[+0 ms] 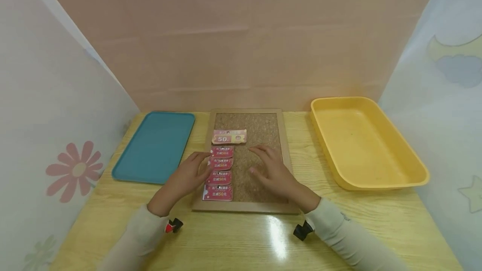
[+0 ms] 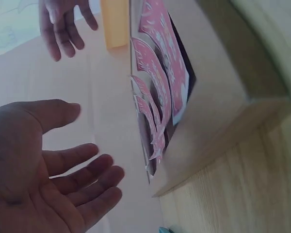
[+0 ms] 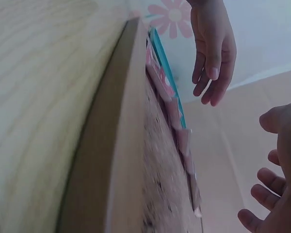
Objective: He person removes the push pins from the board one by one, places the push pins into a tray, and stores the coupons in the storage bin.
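Observation:
A wood-framed cork board [image 1: 260, 179] bears a column of pink coupons [image 1: 218, 193] along its left side, with a wider pink and yellow coupon [image 1: 229, 136] above them. Pins show on the coupons. My left hand [image 1: 187, 175] hovers by the board's left edge, fingers relaxed and holding nothing. Over the cork's right part is my right hand [image 1: 276, 175], its fingers loosely bent and empty. The left wrist view shows the left hand [image 2: 53, 174] apart from the coupons [image 2: 157, 63]; the right wrist view shows the right hand [image 3: 279, 179] with nothing in its fingers.
A teal tray [image 1: 154, 147] lies left of the board, and a deep yellow bin [image 1: 361, 137] stands to its right. Behind the wooden table [image 1: 226, 241] rises a pinkish backdrop [image 1: 226, 53], with patterned white sheets [image 1: 56, 116] at the sides.

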{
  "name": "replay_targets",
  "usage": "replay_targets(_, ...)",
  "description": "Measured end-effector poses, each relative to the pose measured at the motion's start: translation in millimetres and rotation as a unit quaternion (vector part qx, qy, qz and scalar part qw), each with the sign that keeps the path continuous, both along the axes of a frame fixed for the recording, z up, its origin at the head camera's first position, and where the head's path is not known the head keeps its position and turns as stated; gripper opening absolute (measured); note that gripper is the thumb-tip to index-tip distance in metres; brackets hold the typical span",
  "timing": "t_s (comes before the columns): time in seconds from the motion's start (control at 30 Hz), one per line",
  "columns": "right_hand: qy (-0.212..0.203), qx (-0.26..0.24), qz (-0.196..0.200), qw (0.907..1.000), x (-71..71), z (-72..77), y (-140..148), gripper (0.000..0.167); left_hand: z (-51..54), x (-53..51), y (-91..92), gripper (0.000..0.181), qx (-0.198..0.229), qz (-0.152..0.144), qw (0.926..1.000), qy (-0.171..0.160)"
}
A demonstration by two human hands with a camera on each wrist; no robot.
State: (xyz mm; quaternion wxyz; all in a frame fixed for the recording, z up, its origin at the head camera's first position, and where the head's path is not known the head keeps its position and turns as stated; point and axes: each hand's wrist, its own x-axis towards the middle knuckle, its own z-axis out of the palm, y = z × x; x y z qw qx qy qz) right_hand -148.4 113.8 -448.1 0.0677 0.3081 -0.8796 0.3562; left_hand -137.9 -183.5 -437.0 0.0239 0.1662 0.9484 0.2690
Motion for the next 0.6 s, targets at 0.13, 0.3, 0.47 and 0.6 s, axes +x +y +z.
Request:
replay_targets(0.13,-0.005,-0.008,0.006,0.9999,2.9,-1.9,-10,0.057,-0.1,8.2,-1.0,0.05,0.015,0.019,0.9995,-0.018)
replay_targets(0.3,-0.002,-0.007,0.025,0.9996,6.4,-6.2,-23,0.054,-2.2,15.8,-2.7,0.043,0.017,0.029,0.999,-0.029)
replay_targets(0.47,-0.005,-0.011,0.037,0.9993,9.8,-10.4,-33,0.055,-4.5,21.6,-3.3,0.038,0.015,0.04,0.9979,-0.05)
replay_targets(0.6,-0.03,-0.017,0.044,0.9984,13.7,-11.1,-40,0.056,-7.2,25.2,-3.2,0.037,0.016,0.053,0.9962,-0.067)
